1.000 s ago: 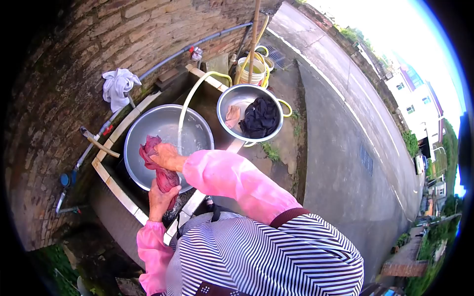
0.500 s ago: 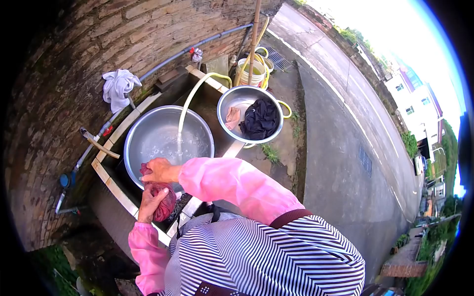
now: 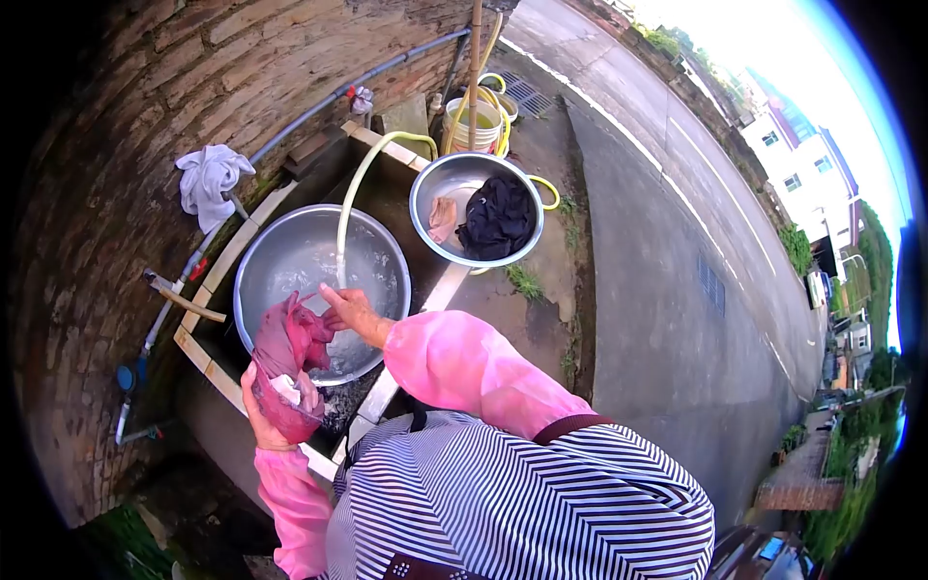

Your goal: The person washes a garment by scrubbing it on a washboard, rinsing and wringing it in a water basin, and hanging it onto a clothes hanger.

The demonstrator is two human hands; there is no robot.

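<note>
A wet red cloth [image 3: 287, 353], partly unfolded, hangs between my two hands over the near rim of the large metal basin [image 3: 290, 246]. My left hand [image 3: 264, 414] grips its lower left side, with the fingers partly behind the fabric. Its upper right edge is pinched by my right hand [image 3: 353, 313], above the basin. A pale patch shows on the cloth near my left hand. The end of a pale yellow hose [image 3: 342, 227] points down into the basin, where the water is rippled.
A smaller metal basin [image 3: 421, 198] at the sink's right corner holds dark cloth [image 3: 498, 217] and a pink piece [image 3: 443, 219]. Behind it stand a white bucket [image 3: 480, 130] and a pole. A white cloth [image 3: 210, 184] hangs on the wall pipe at left.
The bunched red cloth has been opened out and raised. My left hand has shifted left, and my right hand has moved slightly right and up. The view has shifted a little.
</note>
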